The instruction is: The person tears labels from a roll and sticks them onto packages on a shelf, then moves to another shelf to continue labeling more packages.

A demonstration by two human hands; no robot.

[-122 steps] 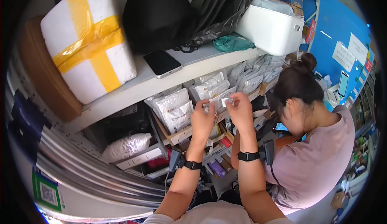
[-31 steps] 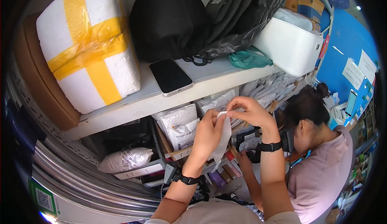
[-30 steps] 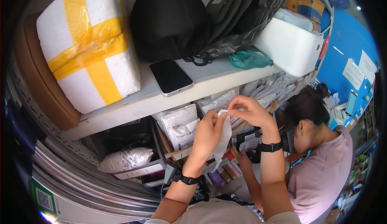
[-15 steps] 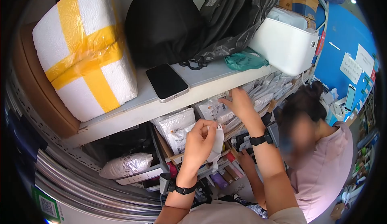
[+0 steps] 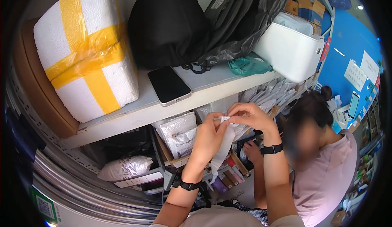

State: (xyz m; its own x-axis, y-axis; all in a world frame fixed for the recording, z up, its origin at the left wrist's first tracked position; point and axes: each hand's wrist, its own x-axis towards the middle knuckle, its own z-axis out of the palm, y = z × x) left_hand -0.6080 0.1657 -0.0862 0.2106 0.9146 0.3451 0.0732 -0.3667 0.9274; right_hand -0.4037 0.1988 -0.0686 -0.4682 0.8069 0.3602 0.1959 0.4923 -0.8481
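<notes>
A long white paper strip [image 5: 223,147], like a strip of labels, hangs down between my hands. My left hand [image 5: 206,139] is closed in a pinch on its upper end. Facing it, my right hand [image 5: 254,117] pinches the same end, with thumb and fingertips meeting those of the left. Just behind and left of my left hand, white mailing bags [image 5: 178,135] stand upright in a box below the shelf. More pale packets [image 5: 267,92] stand in a row behind my right hand.
The shelf [image 5: 134,114] holds a taped foam box [image 5: 110,69], a black phone [image 5: 169,86], a black bag [image 5: 167,26], a green plastic bag [image 5: 250,64] and a white bin [image 5: 290,49]. A co-worker [image 5: 322,165] is close on my right. A stuffed bag [image 5: 125,167] lies lower left.
My right hand has come away from the packets, toward me, and now pinches the strip's upper end beside my left hand. The left hand has moved slightly right, and more of the strip shows.
</notes>
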